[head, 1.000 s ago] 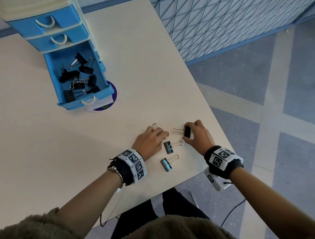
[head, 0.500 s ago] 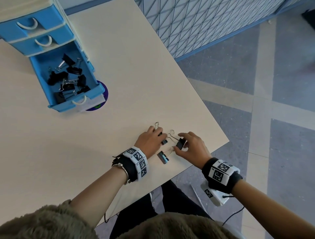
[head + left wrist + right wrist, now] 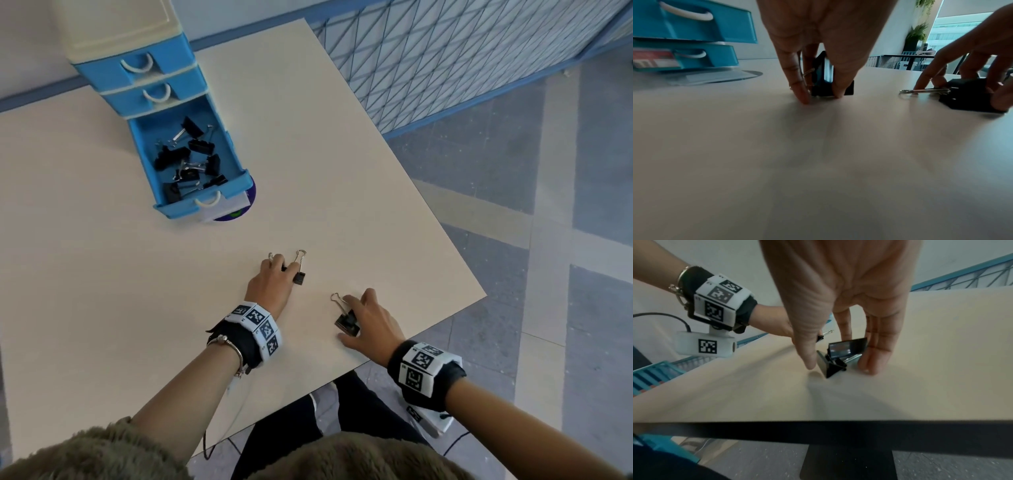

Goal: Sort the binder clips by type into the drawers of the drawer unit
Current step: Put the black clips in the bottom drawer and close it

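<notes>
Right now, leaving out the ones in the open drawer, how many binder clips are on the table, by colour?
Plain black binder clips: 2, one at the left hand, one at the right hand.
Shiny bluish binder clips: 2, one at each hand.
Total: 4

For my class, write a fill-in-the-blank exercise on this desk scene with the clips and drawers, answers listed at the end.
1. The drawer unit has ____ blue drawers in view.
2. Only the ____ drawer is pulled open.
3. The binder clips lying in it are ____ in colour.
4. The left hand and the right hand each gather clips on the ____.

Missing words: three; bottom; black; table
</notes>
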`<state>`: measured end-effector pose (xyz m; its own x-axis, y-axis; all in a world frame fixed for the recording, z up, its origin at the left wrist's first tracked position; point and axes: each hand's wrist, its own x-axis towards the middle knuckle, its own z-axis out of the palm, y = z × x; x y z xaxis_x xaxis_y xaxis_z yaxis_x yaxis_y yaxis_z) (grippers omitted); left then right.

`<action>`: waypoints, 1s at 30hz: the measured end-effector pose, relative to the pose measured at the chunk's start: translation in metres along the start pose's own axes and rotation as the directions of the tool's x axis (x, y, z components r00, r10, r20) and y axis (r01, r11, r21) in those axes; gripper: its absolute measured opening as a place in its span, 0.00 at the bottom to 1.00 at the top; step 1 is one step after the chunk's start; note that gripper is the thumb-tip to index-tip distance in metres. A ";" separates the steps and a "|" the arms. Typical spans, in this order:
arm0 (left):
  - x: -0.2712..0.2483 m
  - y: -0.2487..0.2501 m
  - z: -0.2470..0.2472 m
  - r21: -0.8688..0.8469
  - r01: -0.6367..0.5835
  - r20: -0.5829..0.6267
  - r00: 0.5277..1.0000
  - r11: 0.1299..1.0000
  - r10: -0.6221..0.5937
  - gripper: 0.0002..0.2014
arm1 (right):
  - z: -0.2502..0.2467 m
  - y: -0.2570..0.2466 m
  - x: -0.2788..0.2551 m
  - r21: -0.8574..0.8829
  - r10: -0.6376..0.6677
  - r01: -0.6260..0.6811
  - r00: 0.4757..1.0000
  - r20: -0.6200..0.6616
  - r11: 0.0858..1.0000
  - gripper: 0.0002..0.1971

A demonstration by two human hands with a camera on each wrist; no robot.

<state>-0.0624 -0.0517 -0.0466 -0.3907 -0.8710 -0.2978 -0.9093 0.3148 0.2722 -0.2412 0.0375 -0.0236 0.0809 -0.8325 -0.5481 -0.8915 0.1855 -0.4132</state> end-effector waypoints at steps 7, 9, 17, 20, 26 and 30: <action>-0.016 -0.017 0.004 0.051 0.048 0.010 0.999 0.998 -0.049 0.16 | 0.000 -0.011 0.011 -0.046 0.009 -0.009 1.000 0.004 0.999 0.12; -0.023 -0.021 0.001 0.083 0.034 -0.005 0.999 0.996 -0.033 0.16 | -0.003 -0.013 0.016 -0.051 0.018 -0.018 1.000 0.011 0.999 0.11; -0.043 -0.039 -0.008 0.168 0.083 0.009 0.996 0.982 -0.086 0.24 | -0.021 -0.029 0.042 -0.053 -0.003 0.006 0.999 0.041 0.999 0.10; -0.051 -0.046 -0.008 0.050 0.186 0.083 0.978 0.981 -0.190 0.16 | -0.036 -0.038 0.053 0.017 -0.014 0.014 0.999 0.033 1.000 0.13; -0.054 -0.059 -0.023 -0.323 0.268 0.058 0.963 0.908 -0.264 0.12 | -0.081 -0.069 0.083 0.130 -0.128 0.141 0.986 -0.104 0.981 0.12; -0.044 -0.063 -0.057 -0.457 0.120 -0.242 0.936 0.881 -0.254 0.16 | -0.111 -0.103 0.107 0.124 -0.240 0.262 0.957 -0.165 0.957 0.12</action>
<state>0.0205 -0.0544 0.0016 -0.1005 -0.9869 -0.1263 -0.7828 0.0000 0.6223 -0.1903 -0.1290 0.0408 0.2183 -0.9270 -0.3051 -0.7770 0.0241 -0.6291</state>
